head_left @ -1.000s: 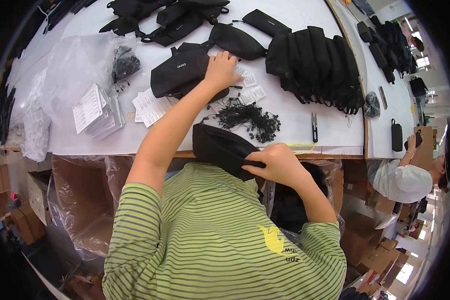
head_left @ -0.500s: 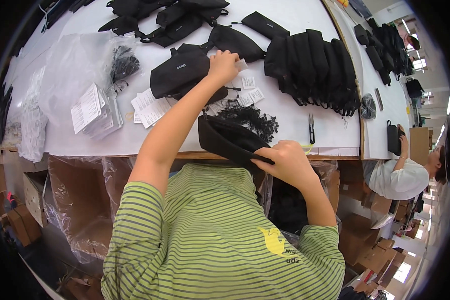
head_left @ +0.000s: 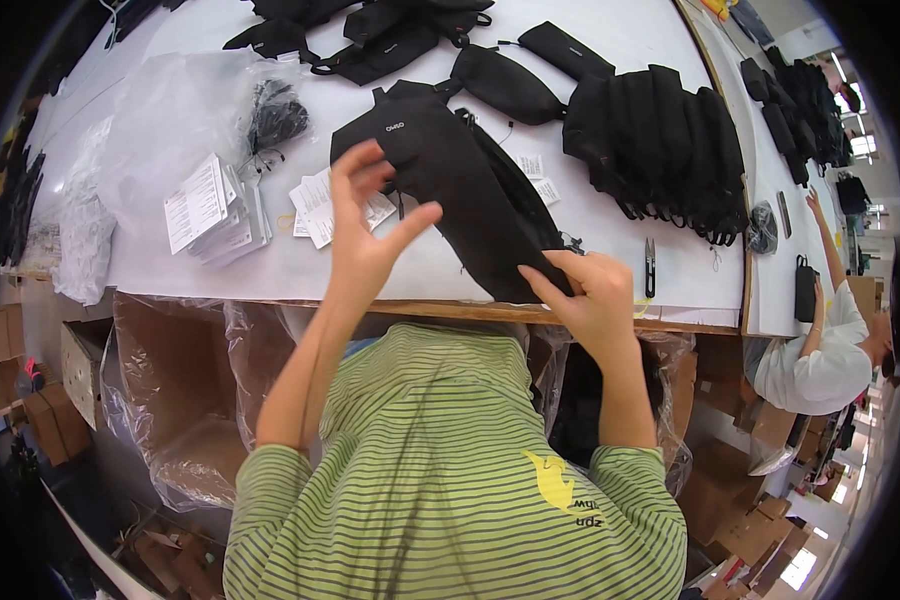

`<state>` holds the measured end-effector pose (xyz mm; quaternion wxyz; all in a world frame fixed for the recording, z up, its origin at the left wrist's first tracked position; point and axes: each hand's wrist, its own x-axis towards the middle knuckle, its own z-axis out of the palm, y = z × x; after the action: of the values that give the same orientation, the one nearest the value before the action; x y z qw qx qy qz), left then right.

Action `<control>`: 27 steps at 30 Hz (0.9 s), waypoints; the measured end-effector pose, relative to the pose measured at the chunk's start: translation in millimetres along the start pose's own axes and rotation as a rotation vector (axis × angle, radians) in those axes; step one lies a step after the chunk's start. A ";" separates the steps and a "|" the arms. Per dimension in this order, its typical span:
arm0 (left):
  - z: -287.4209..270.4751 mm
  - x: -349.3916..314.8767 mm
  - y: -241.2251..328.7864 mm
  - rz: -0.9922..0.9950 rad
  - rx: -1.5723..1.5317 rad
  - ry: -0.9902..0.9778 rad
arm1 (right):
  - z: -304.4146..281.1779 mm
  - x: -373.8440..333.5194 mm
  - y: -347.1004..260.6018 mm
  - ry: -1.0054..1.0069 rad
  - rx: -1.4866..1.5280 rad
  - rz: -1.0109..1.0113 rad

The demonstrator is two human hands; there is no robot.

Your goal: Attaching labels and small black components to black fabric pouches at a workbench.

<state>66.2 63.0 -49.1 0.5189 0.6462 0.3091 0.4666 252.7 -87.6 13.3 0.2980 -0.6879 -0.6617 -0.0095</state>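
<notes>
A long black fabric pouch (head_left: 470,195) slants across the middle of the table, its zipped mouth gaping along the right side. Its near right end is pinched between the thumb and fingers of my right hand (head_left: 595,295). Beside the pouch's left edge, my left hand (head_left: 365,225) is raised with thumb and fingers spread and nothing in it. Another black pouch (head_left: 365,138) with pale lettering lies partly under the long one. White printed tags (head_left: 320,205) lie left of the hands, and more tags (head_left: 540,180) show at the right, partly covered.
Stacked labels (head_left: 215,210) and a clear plastic bag (head_left: 170,140) lie to the left. At the right are a row of black pouches (head_left: 660,150) and thread snips (head_left: 650,268). More black pouches (head_left: 510,85) lie farther back. A co-worker (head_left: 810,350) sits at the right.
My left hand has come away from the far pouch and moved nearer, fingers spread. The pouch in my right hand now stretches farther over the table, covering the black cords.
</notes>
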 end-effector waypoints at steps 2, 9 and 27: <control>10.4 -23.3 -13.3 -0.263 -0.375 -0.037 | 15.2 -0.7 -7.4 0.107 0.145 0.106; 33.0 -7.6 31.7 -0.656 -0.791 0.089 | 58.7 -17.9 -25.2 0.437 0.805 0.588; 29.3 -29.4 51.1 -0.801 -0.538 -0.362 | 46.8 13.1 15.1 0.538 0.894 0.480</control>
<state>77.9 12.1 -9.1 0.8500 0.3910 0.3066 0.1749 250.3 -55.1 -25.8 0.7116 -0.5994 -0.3274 0.1646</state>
